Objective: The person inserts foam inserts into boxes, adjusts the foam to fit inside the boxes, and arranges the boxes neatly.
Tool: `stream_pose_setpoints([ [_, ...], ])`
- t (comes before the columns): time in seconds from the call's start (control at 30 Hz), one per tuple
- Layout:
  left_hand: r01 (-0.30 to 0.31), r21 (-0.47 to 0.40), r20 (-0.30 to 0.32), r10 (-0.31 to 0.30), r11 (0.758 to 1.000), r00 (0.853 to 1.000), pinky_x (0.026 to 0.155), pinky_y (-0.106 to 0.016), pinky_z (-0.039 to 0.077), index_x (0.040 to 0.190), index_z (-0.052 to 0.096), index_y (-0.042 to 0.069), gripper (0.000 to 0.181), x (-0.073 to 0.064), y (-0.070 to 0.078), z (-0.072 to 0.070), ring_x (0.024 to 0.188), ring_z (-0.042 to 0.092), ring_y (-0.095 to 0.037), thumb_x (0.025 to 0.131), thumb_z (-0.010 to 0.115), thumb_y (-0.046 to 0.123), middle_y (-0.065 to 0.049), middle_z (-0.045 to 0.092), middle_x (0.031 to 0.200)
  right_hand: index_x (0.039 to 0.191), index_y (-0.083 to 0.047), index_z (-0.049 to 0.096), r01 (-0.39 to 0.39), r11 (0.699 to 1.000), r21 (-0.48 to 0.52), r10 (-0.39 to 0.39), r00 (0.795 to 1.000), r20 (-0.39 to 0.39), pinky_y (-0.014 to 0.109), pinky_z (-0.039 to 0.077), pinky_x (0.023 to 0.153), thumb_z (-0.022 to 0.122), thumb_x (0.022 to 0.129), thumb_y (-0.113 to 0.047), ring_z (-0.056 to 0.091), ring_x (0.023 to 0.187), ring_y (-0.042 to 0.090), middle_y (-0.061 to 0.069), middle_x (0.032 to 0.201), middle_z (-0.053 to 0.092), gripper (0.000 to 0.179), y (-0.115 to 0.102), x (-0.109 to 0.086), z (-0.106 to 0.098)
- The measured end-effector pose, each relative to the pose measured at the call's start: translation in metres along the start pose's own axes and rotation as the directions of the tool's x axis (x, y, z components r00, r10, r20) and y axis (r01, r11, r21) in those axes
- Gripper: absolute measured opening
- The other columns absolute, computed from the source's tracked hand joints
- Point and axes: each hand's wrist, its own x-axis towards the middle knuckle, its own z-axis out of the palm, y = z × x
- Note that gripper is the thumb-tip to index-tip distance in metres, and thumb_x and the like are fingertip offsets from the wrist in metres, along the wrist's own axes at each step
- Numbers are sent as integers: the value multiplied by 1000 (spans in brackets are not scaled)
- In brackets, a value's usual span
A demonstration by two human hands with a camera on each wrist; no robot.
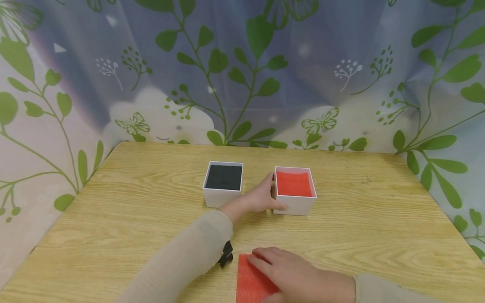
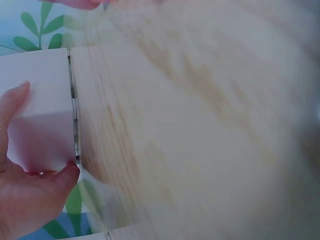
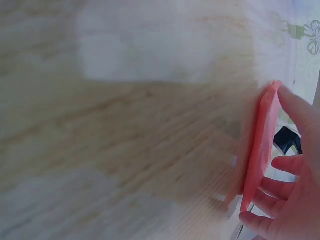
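In the head view my left hand (image 1: 261, 198) grips the left side of a white open-topped box (image 1: 294, 206), its thumb on the front face. Red cloth (image 1: 293, 184) lies inside that box. The left wrist view shows the same hand (image 2: 30, 195) against the pale box wall (image 2: 37, 95). My right hand (image 1: 291, 273) lies over a flat piece of red cloth (image 1: 244, 282) near the table's front edge. In the right wrist view its thumb and bent fingers span that cloth (image 3: 262, 140) and touch it; the palm side partly hides it.
Left of the gripped box stands a second white box (image 1: 216, 198) holding black material (image 1: 224, 176). A small black piece (image 1: 226, 254) shows beside my left sleeve (image 1: 189, 248). The wooden table (image 1: 379, 219) reaches back to a leaf-patterned curtain (image 1: 322, 75).
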Motion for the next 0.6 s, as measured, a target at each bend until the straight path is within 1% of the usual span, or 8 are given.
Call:
stream_pose_setpoints([
  [0.1,6,4,-1,-6,1000,1000,101,-37,34,141,21,14,88,0,0,0,113,46,-15,75,79,19,-2,46,127,143,-16,36,7,1000,-6,-7,1000,17,37,40,98,44,78,-73,40,124,20,2,140,40,87,-2,1,0],
  [0.23,5,1,1,-5,1000,1000,101,-37,33,141,20,14,88,0,-1,1,113,46,-15,75,79,19,-2,47,126,144,-17,35,13,1000,-14,-12,999,31,38,39,98,43,77,-74,39,125,20,2,141,38,89,-2,2,1],
  [0.43,1,1,3,-1,1000,1000,102,-38,33,141,21,14,88,1,-1,0,113,46,-15,75,79,19,-2,47,126,143,-15,36,34,998,-52,-33,999,21,38,40,98,42,78,-74,40,125,23,6,141,38,88,-2,-1,1],
  [0.6,-22,-4,1,22,1000,1000,103,-37,31,140,21,16,90,1,0,0,116,44,-15,73,81,18,0,46,128,143,-16,37,4,999,-45,-2,999,36,40,41,97,44,80,-71,38,125,24,7,143,36,84,0,-5,-3],
])
